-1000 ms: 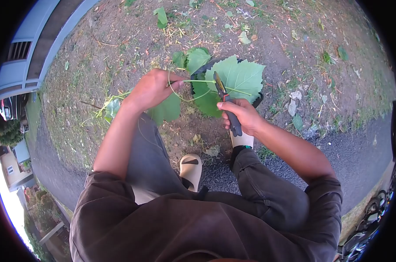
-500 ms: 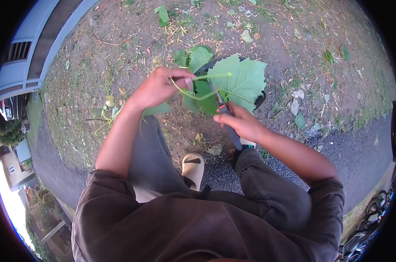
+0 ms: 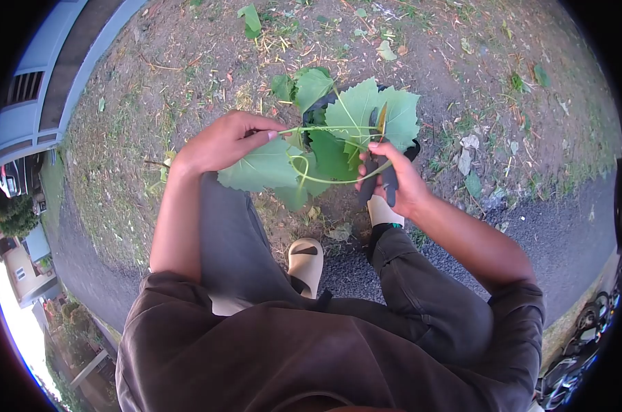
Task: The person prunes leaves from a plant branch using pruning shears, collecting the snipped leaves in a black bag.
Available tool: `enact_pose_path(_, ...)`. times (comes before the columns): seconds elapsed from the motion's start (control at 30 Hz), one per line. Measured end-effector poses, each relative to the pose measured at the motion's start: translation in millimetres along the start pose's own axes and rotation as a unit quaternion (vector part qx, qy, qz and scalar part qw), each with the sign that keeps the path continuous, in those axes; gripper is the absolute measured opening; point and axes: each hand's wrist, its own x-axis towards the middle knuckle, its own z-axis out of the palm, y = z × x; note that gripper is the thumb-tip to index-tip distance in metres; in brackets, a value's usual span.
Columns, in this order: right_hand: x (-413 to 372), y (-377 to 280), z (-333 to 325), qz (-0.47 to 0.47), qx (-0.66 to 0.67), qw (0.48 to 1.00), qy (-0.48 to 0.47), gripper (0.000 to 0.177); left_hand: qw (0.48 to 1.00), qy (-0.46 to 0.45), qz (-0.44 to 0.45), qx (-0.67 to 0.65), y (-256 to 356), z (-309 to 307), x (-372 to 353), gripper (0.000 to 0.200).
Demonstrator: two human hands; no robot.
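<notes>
My left hand (image 3: 230, 142) pinches a thin green vine stem (image 3: 325, 128), which stretches right toward the shears. From my right hand (image 3: 404, 180), a pair of pruning shears (image 3: 389, 182) points away from me, its dark handles spread and its orange-tinted blade beside the stem's end. A curling tendril (image 3: 342, 181) loops between my hands and reaches the right fingers. Beneath them are a large lobed leaf (image 3: 401, 110), a broad leaf (image 3: 263, 168) below the left hand, and a smaller leaf (image 3: 313, 89). Something black, mostly hidden, shows under the leaves.
Bare soil (image 3: 187, 96) with dry clippings and sparse grass surrounds the leaves. A loose leaf (image 3: 251, 22) lies farther off. My sandalled foot (image 3: 304, 264) is close below, near dark gravel (image 3: 345, 275). A blue-grey wall (image 3: 29, 89) stands at the upper left.
My left hand has drawn left along with the stem, pulling it straighter. My right hand has shifted right, and the shears' handles have spread. The broad leaf now shows more fully.
</notes>
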Motion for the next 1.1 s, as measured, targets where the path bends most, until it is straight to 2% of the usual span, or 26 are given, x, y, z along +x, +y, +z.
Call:
enact_pose_path(0.1,12,15,-9,0.028,0.012,1.000,-0.005,0.042,0.998,0.021,0.006,0.054,-1,-2,-1,0.029)
enact_pose_path(0.33,16,14,-21,0.027,-0.033,0.999,-0.024,0.036,0.998,0.038,-0.001,0.044,-22,-7,-1,0.031)
enact_pose_path(0.53,17,36,-29,0.006,-0.033,0.993,-0.117,0.039,0.996,0.074,-0.033,-0.028,-33,-12,1,0.031)
enact_pose_path(0.6,13,41,-30,0.039,-0.090,0.984,-0.150,0.041,0.995,0.055,0.020,-0.083,-34,-7,6,0.031)
enact_pose_path(0.67,8,43,-25,0.047,-0.102,0.982,-0.149,0.040,0.997,0.051,0.032,-0.051,-27,2,11,0.030)
enact_pose_path(0.73,9,48,-20,-0.001,-0.142,0.971,-0.191,0.040,0.998,0.049,0.039,-0.020,-19,14,13,0.030)
enact_pose_path(0.8,5,41,-13,-0.019,-0.171,0.970,-0.169,0.038,0.995,0.047,0.065,0.064,-9,26,16,0.030)
enact_pose_path(0.87,5,33,-6,0.022,-0.125,0.985,-0.118,0.035,0.993,0.054,0.074,0.074,2,32,17,0.030)
enact_pose_path(0.93,12,32,-9,-0.001,-0.158,0.981,-0.110,0.036,0.992,0.062,0.060,0.097,8,35,17,0.030)
enact_pose_path(0.97,13,32,-10,-0.016,-0.210,0.973,-0.092,0.040,0.992,0.063,0.059,0.097,10,38,18,0.030)
enact_pose_path(1.0,15,32,-11,-0.033,-0.262,0.962,-0.074,0.045,0.987,0.101,0.059,0.109,11,39,18,0.030)
enact_pose_path(1.03,22,41,-18,-0.050,-0.309,0.947,-0.079,0.057,0.981,0.140,0.060,0.122,13,38,18,0.030)
enact_pose_path(1.07,22,44,-23,-0.052,-0.309,0.946,-0.081,0.057,0.980,0.141,0.059,0.124,15,37,18,0.030)
enact_pose_path(1.1,20,46,-23,-0.057,-0.363,0.927,-0.079,0.062,0.985,0.126,0.031,0.110,17,35,18,0.031)
